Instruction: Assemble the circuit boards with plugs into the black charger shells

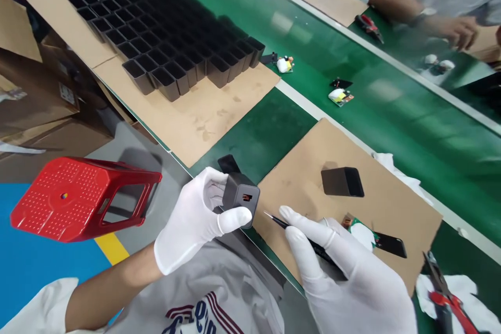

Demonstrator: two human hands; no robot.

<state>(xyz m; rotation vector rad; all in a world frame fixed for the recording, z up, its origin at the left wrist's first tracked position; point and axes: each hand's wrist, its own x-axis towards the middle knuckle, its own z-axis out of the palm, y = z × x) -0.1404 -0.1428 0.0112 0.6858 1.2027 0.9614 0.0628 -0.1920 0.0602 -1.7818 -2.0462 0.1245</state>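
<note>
Left hand (195,219): gloved, curled around a black charger (241,199).
Right hand (344,271): gloved, pinching tweezers (289,228) beside it.
Counter (270,130): green, cardboard sheet (352,209) under both hands.

White-gloved hands (203,214), a black charger casing (241,197), a red perforated stool (78,198), green belt (391,115), brown cardboard (352,203).

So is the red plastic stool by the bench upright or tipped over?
Tipped over. The red plastic stool lies on its side on the floor, its perforated seat facing the camera and its legs pointing away.
</note>
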